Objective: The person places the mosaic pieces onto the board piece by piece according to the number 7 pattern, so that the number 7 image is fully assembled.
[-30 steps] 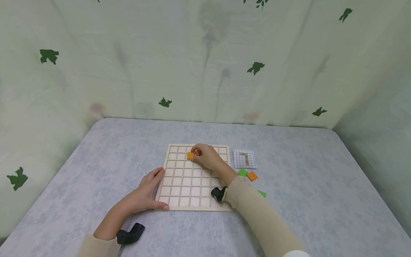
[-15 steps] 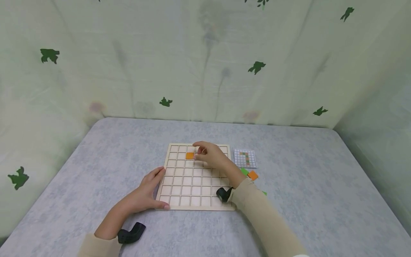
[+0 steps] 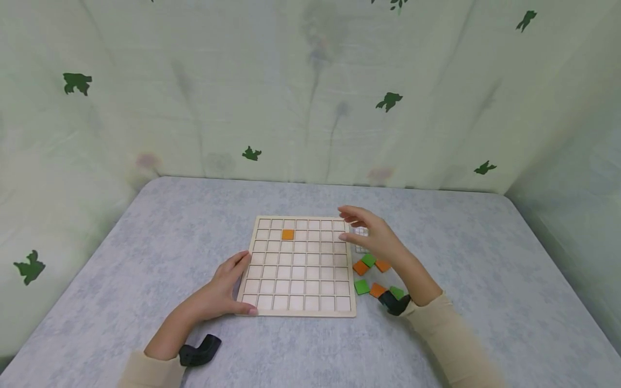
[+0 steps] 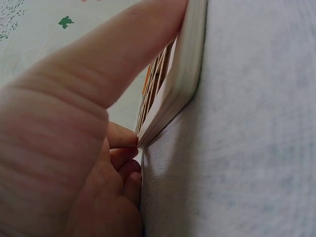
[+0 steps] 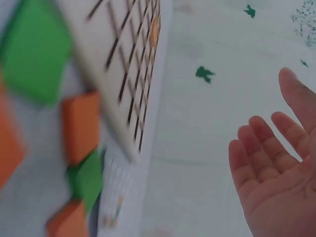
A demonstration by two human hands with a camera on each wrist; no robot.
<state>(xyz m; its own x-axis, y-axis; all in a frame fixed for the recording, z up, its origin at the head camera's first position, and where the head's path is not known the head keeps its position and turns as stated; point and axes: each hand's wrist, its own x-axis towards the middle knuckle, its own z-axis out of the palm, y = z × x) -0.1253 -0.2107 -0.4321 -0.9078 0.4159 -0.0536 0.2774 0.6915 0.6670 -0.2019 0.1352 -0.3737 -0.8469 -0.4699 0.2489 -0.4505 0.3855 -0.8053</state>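
My left hand (image 3: 222, 288) rests against the left side of a pale wooden grid board (image 3: 296, 313). Its thumb lies straight over the near left corner, and its fingertips touch the left edge farther up. One orange square tile (image 3: 288, 234) sits in a cell of the second row from the far edge. Beyond the board's right edge, my right hand (image 3: 375, 231) is raised with its fingers spread, holding nothing. It partly covers a small pattern card (image 3: 360, 248). In the right wrist view its bare palm and fingers show.
Loose tiles lie right of the board, among them a green tile (image 3: 361, 286), an orange tile (image 3: 361, 268) and another green tile (image 3: 369, 260). Black wrist devices sit at both wrists. A curtain with green bird shapes (image 3: 389, 101) stands behind the table (image 3: 194, 215).
My right hand has let go of the orange tile, now flat in its cell, and moved right, off the board, to above the card. My left hand has stayed at the board's edge.
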